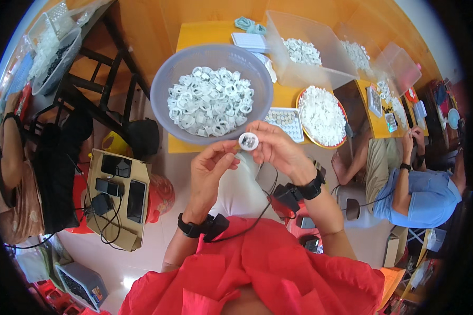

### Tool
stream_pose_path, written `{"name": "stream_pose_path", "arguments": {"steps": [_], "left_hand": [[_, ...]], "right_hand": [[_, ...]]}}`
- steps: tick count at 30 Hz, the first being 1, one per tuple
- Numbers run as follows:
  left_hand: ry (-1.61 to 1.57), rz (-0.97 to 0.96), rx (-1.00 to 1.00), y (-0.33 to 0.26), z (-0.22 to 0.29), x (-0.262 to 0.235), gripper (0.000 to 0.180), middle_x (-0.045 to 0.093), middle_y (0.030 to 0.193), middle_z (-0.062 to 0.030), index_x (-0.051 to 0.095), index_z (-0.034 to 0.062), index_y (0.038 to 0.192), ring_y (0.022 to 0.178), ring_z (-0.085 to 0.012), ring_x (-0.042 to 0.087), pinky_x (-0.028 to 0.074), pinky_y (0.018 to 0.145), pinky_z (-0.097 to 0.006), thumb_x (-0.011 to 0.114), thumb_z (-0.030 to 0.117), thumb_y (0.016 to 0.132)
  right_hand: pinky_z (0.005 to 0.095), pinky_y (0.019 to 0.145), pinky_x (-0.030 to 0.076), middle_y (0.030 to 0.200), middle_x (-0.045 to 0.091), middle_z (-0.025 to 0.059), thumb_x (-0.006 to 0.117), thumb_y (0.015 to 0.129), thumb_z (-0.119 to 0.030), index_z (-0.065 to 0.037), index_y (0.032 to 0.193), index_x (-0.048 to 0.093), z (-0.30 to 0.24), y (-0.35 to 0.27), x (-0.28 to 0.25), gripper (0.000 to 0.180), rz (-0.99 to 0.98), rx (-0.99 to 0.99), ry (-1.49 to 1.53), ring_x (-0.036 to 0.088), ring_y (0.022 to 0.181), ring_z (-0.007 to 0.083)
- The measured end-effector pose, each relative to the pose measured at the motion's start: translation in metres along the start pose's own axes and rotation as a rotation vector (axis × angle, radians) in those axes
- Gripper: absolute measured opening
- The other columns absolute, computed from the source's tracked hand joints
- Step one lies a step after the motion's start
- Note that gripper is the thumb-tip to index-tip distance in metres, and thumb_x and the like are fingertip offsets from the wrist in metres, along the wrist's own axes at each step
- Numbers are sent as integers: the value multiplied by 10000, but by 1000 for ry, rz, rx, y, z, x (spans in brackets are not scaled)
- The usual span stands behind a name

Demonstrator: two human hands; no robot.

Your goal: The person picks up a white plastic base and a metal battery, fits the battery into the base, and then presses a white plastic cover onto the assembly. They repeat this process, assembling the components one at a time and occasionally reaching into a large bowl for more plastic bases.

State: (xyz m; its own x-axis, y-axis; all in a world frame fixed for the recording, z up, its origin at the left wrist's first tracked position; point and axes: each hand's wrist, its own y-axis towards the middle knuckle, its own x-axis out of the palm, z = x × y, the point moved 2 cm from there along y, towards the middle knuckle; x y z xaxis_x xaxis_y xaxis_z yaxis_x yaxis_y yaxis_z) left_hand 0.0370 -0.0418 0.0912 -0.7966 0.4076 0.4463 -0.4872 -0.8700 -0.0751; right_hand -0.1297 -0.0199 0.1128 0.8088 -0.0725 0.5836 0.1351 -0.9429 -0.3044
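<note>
In front of my lap, my right hand (pixel 276 148) pinches a small round white plastic part (pixel 248 141) between thumb and fingers. Dark and metallic bits show inside its rim. My left hand (pixel 213 167) is close against the part's left side, thumb and forefinger drawn together; whatever lies between them is too small to make out. Just beyond my hands, a large grey-purple basin (pixel 160 100) holds a heap of white ring-shaped plastic parts (pixel 210 100). Right of it sits a white tray (pixel 298 137) of small round pieces.
A round red-rimmed tray (pixel 345 116) holds many small white pieces on the yellow table (pixel 194 37). Behind it stands a clear plastic bin (pixel 281 63). A cardboard box (pixel 134 239) with phones and cables is at left. Other people sit on both sides; cables run from my wrist straps (pixel 312 186).
</note>
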Motion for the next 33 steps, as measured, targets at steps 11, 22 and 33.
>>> {"name": "stream_pose_path", "arguments": {"steps": [11, 22, 33], "left_hand": [[83, 26, -50, 2, -13, 14, 180, 636, 824, -65, 616, -24, 968, 707, -97, 581, 464, 625, -212, 618, 13, 791], [16, -53, -127, 7, -28, 30, 193, 633, 890, -76, 600, -13, 1015, 741, -112, 596, 496, 676, -234, 575, 52, 835], [-24, -153, -153, 10, -29, 42, 218, 614, 949, -69, 575, -1, 1060, 771, -118, 599, 501, 692, -240, 552, 40, 847]], "right_hand": [[224, 508, 438, 752, 559, 13, 532, 871, -232, -60, 939, 523, 30, -26, -5, 185, 149, 2, 31, 531, 585, 93], [200, 548, 478, 770, 616, 50, 585, 815, -54, 21, 952, 613, 27, -52, -17, 159, 423, -407, -367, 553, 603, 67], [207, 531, 483, 763, 625, 56, 596, 818, -80, 29, 971, 612, 30, -54, -32, 188, 395, -373, -184, 560, 603, 75]]}}
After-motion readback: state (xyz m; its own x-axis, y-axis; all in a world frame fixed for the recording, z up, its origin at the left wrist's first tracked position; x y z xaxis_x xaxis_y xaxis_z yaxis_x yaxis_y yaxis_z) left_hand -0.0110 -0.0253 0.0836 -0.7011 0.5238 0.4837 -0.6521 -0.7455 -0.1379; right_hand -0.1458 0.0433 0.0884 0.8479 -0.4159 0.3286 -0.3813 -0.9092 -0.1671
